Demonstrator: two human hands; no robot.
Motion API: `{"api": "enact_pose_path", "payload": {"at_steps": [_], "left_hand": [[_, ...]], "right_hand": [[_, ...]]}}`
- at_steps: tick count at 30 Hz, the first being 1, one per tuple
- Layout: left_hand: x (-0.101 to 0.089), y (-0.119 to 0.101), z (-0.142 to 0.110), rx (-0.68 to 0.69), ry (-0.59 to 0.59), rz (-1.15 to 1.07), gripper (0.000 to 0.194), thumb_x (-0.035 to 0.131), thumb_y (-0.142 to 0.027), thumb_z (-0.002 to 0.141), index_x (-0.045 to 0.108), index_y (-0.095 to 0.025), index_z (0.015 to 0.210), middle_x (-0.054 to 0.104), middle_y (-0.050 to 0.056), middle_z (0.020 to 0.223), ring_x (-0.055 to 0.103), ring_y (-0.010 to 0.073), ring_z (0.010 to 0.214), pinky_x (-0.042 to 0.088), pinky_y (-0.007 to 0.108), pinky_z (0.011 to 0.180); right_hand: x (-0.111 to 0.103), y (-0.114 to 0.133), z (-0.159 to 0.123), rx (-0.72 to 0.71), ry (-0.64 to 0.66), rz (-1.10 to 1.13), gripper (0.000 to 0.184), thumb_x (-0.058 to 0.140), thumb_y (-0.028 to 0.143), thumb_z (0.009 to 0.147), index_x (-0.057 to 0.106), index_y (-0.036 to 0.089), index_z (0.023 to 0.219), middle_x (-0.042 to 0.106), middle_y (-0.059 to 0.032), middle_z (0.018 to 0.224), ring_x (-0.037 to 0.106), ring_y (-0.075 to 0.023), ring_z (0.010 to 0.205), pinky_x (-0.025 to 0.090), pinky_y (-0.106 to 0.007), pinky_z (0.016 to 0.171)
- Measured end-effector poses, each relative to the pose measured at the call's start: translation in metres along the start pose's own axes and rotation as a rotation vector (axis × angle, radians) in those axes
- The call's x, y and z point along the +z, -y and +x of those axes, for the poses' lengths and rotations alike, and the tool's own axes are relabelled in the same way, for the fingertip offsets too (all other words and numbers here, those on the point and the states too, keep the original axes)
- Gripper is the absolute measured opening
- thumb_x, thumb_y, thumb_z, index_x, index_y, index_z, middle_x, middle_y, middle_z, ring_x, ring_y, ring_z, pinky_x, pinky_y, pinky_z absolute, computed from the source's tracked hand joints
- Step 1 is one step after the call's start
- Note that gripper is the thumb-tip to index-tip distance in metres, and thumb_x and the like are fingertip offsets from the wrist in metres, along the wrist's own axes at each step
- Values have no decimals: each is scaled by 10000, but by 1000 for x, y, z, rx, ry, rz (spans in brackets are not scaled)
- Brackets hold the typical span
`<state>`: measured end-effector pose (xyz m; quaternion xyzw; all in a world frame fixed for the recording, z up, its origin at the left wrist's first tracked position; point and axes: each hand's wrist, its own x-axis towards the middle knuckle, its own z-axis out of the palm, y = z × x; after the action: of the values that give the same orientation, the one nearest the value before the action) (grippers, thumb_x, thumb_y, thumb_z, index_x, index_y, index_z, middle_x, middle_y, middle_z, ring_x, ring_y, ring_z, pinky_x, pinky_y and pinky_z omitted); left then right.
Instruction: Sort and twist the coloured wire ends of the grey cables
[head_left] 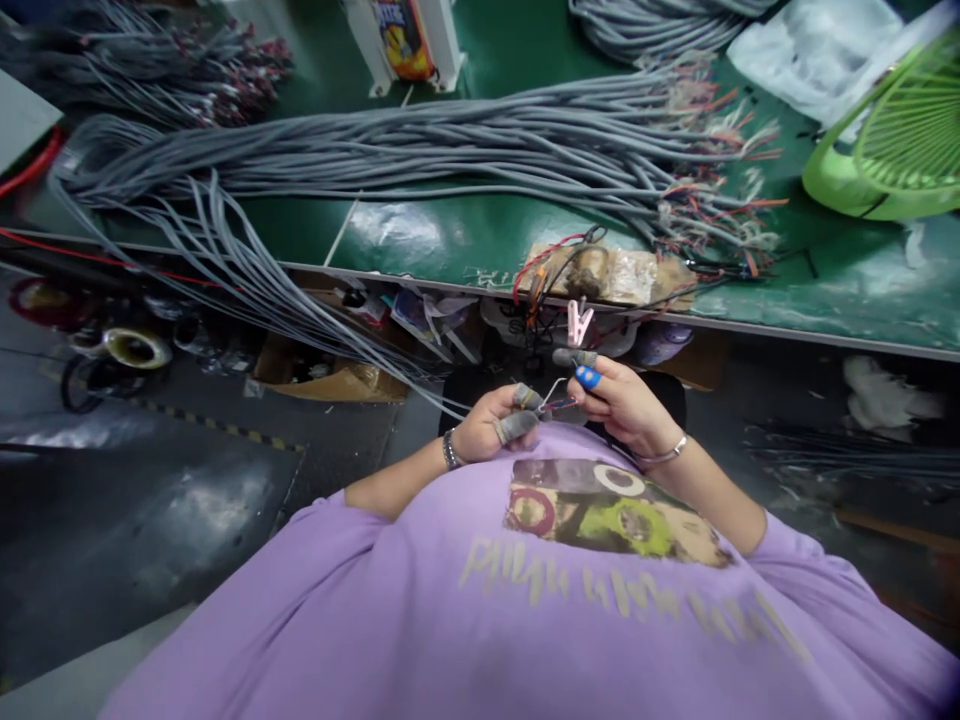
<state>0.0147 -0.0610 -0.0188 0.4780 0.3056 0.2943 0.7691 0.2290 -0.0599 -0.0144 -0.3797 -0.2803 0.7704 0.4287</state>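
Note:
My left hand [499, 425] is closed close to my chest, with grey finger cots on thumb and forefinger pinching the end of a grey cable [352, 345] that runs up to the left. My right hand [622, 400] is closed too, a blue cot and a grey cot on its fingertips, pinching the thin coloured wires [559, 403] that stick out of that cable end between both hands. A pink clip-like tool [578, 322] hangs just above my right fingers.
A green workbench [465, 235] carries a long bundle of grey cables [450, 140] with stripped coloured ends at the right. A green fan [892, 140], plastic bags [810, 50] and a small white stand [409, 40] sit at the back. Clutter lies under the bench edge.

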Motion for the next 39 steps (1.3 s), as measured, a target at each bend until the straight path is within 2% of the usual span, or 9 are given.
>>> {"api": "enact_pose_path", "payload": {"at_steps": [4, 8, 17, 19, 21, 23, 28, 33, 39], "left_hand": [[1, -1, 4, 15, -48, 51, 460, 716, -569, 794, 514, -160, 847, 585, -37, 554, 442, 39, 408, 348, 146, 403], [0, -2, 5, -12, -26, 78, 484, 727, -589, 773, 524, -160, 868, 592, -40, 556, 457, 41, 410, 359, 142, 409], [-12, -5, 3, -36, -25, 182, 425, 682, -562, 822, 597, -151, 893, 574, -28, 529, 409, 47, 381, 310, 155, 389], [-14, -12, 3, 58, 119, 286, 368, 680, -521, 833, 657, -154, 848, 625, 21, 564, 494, 89, 428, 379, 194, 419], [-14, -19, 3, 163, 348, 402, 335, 695, -486, 821, 709, -153, 784, 693, 92, 653, 624, 163, 561, 486, 257, 516], [-12, -24, 3, 194, 398, 465, 311, 673, -455, 842, 727, -154, 786, 709, 103, 682, 651, 179, 609, 512, 268, 563], [-4, -18, 12, 259, 13, 639, 218, 670, -363, 853, 716, -151, 867, 674, 29, 644, 570, 106, 550, 466, 211, 565], [-8, -2, 20, 398, 90, 879, 202, 668, -234, 793, 752, -184, 970, 746, 50, 792, 655, 135, 680, 466, 220, 647], [-9, 0, 13, 363, 57, 979, 237, 675, -223, 743, 756, -200, 964, 747, 49, 780, 647, 151, 655, 434, 229, 619]], "right_hand": [[8, 7, -11, 49, 129, 1, 463, 746, 381, 801, 618, 168, 1192, 632, 20, 656, 187, -11, 396, 67, -200, 398], [5, 2, -8, 89, 194, -4, 475, 738, 398, 814, 624, 169, 1214, 636, 19, 664, 162, -4, 393, 67, -201, 396], [16, -17, 8, 5, 13, -46, 368, 776, 431, 737, 669, 144, 940, 545, 48, 574, 250, -7, 402, 118, -177, 388], [2, -15, 16, -21, -121, -60, 327, 781, 376, 713, 639, 161, 913, 543, 57, 564, 286, -17, 391, 146, -170, 381], [-18, -11, 20, -97, -460, -54, 295, 776, 349, 684, 567, 178, 803, 468, 96, 499, 238, -11, 363, 112, -165, 366], [-34, -9, 18, -123, -528, -55, 304, 740, 370, 714, 499, 196, 775, 450, 110, 490, 195, -8, 357, 76, -163, 364], [-31, -9, 1, -71, -231, -106, 418, 755, 503, 716, 556, 183, 895, 540, 78, 538, 224, -15, 362, 104, -170, 369], [-17, 4, -4, 22, -139, -138, 498, 800, 579, 667, 603, 148, 818, 630, 0, 672, 206, 1, 386, 77, -194, 376], [-12, 5, -7, 95, -49, -243, 619, 718, 756, 646, 550, 160, 643, 391, 65, 483, 174, -22, 411, 86, -212, 404]]}}
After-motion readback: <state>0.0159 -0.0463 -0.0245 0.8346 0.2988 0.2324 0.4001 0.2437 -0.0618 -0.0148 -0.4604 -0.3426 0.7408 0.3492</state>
